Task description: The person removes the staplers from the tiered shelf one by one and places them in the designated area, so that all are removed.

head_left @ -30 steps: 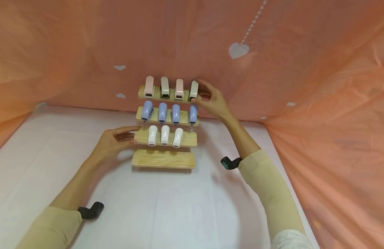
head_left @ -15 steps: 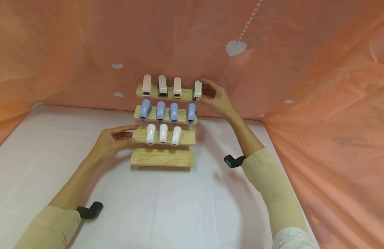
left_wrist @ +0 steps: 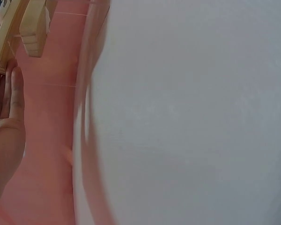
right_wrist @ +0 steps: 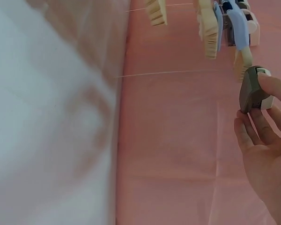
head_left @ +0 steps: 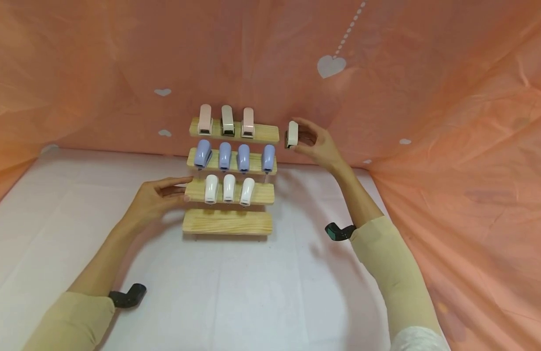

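A small stapler point(head_left: 292, 133) with a white top and dark base is pinched between the thumb and fingers of my right hand point(head_left: 323, 146), just off the right end of the top shelf. The right wrist view shows the same stapler point(right_wrist: 251, 91) from its dark underside. My left hand point(head_left: 150, 201) grips the left end of the third shelf point(head_left: 266, 194) of a wooden tiered rack. In the left wrist view its fingers point(left_wrist: 16, 96) lie along the wooden end. Two pink staplers and a white one point(head_left: 227, 120) stand on the top shelf.
Several blue staplers point(head_left: 225, 156) line the second shelf, and three white staplers point(head_left: 229, 188) the third. The bottom shelf point(head_left: 228, 223) is bare wood. A white cloth point(head_left: 252, 287) covers the table, and an orange curtain point(head_left: 270, 58) hangs behind and at the sides.
My right hand has taken the rightmost white stapler off the top shelf and moved it right, clear of the shelf's end. The left hand stays at the rack.
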### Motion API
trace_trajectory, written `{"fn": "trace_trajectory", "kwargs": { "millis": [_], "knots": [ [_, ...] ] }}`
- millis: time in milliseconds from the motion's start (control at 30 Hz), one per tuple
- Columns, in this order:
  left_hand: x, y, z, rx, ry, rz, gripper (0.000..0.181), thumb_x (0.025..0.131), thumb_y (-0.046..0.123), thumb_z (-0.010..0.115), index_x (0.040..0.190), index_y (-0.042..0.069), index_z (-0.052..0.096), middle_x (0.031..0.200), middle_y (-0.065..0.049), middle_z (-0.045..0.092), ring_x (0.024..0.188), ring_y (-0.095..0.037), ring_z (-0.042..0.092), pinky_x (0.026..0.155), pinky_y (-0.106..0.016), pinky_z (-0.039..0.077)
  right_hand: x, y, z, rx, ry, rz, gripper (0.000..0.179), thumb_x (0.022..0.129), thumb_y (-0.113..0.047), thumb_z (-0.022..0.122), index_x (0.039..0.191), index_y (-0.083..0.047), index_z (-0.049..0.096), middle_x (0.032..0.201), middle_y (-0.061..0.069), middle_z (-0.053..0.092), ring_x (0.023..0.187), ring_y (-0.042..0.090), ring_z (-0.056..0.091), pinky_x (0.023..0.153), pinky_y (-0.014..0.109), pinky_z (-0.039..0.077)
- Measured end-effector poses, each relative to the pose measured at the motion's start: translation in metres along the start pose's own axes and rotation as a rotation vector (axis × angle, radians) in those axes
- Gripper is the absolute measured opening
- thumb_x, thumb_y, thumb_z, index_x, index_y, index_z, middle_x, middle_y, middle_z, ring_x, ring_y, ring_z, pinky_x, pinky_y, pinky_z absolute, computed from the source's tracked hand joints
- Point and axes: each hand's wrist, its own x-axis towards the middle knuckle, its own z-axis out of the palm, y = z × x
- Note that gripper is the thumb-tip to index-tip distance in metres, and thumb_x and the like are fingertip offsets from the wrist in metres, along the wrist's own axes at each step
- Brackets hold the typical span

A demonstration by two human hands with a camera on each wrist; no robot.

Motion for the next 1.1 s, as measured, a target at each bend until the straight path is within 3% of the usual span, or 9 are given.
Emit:
{"fn": "trace_trajectory", "kwargs": {
  "millis": [500,833,1100],
  "knots": [
    [-0.001,0.001,0.0,-0.084,-0.002,0.041,0.049,0.089,0.005,0.074,0.134,-0.006,0.058,0.122,0.012,0.065,0.103,0.0,0.065,0.086,-0.018,0.054,-0.014,0.03,0.003,0.028,-0.005,0.041,0.069,0.081,0.02,0.067,0.145,0.007,0.042,0.136,0.029,0.05,0.127,0.037,0.05,0.112,0.043,0.038],
    [-0.003,-0.001,0.004,-0.095,-0.008,0.022,0.049,0.089,0.007,0.075,0.134,-0.004,0.058,0.122,0.001,0.067,0.103,-0.003,0.066,0.086,-0.02,0.054,-0.026,0.054,0.009,0.014,-0.028,0.099,0.07,0.08,0.023,0.065,0.145,0.012,0.038,0.137,0.034,0.046,0.13,0.044,0.045,0.112,0.048,0.037],
    [-0.001,0.001,0.001,-0.084,-0.009,0.02,0.049,0.089,0.008,0.075,0.133,-0.005,0.059,0.124,0.005,0.065,0.104,-0.001,0.065,0.086,-0.02,0.054,-0.032,0.071,0.018,-0.007,-0.046,0.144,0.068,0.085,0.015,0.067,0.147,0.003,0.041,0.138,0.026,0.05,0.13,0.039,0.049,0.107,0.043,0.044]
  ]
}}
